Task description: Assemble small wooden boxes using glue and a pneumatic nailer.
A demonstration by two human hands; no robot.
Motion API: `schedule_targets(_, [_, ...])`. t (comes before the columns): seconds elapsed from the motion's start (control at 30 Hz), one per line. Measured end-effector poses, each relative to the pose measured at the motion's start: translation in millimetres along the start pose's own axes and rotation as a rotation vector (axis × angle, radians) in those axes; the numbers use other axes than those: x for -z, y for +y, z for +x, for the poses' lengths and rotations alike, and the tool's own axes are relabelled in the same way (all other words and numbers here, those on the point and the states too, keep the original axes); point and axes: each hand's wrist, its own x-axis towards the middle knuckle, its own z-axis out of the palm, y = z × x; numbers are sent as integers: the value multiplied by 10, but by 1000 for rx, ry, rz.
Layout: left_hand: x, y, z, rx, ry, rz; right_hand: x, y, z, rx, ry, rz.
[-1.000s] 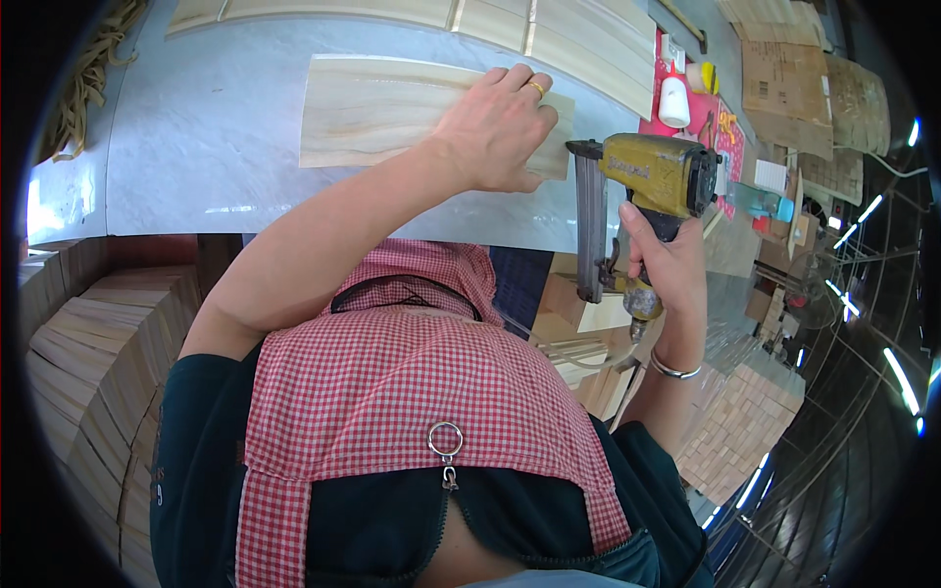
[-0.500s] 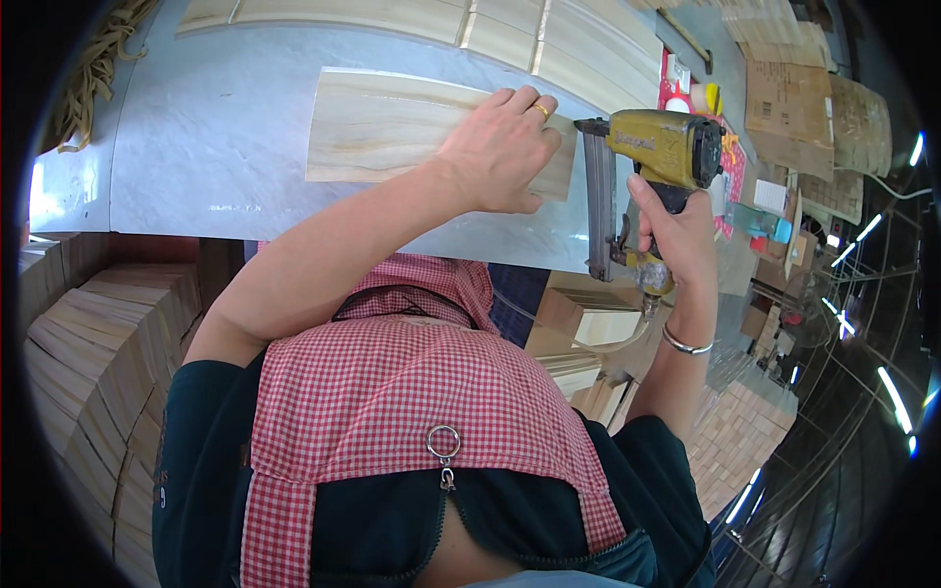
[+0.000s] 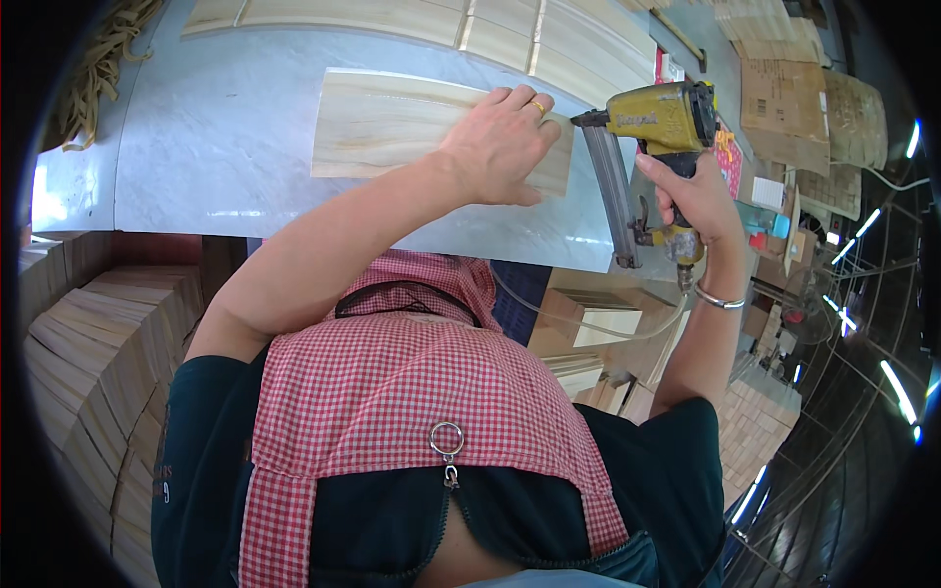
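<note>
A pale wooden board [image 3: 382, 122] with wavy grain lies flat on the grey-blue worktable. My left hand [image 3: 505, 147] spans its right part, fingertips over the far edge and thumb toward the near edge, holding it. In my right hand [image 3: 701, 196] is a yellow and black air nail gun [image 3: 655, 116], my fingers wrapped round its handle. Its nose meets or nearly meets the board's right end; I cannot tell whether it touches. The long magazine slants down past the table's near edge, and a clear air hose [image 3: 627, 336] runs from the handle's base.
Joined pale boards [image 3: 392, 18] lie along the table's far side. Tan straps [image 3: 103, 73] hang at the far left. Stacked wood pieces [image 3: 108, 323] stand below left, with more wood stacks [image 3: 760, 421] at right. Cardboard boxes [image 3: 784, 103] sit beyond the right end of the worktable [image 3: 216, 127].
The nail gun has tilted, its handle and magazine base swinging right with my right hand, while its nose stays by the board's right end. My left hand and the board barely shift in view.
</note>
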Motion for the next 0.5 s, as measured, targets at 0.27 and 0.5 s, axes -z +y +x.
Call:
schedule_targets(0.27, [755, -568, -935, 109, 75, 393, -101, 208, -466, 65, 111, 66])
schedule_targets(0.5, [917, -723, -974, 212, -61, 273, -432, 200, -833, 73, 122, 169])
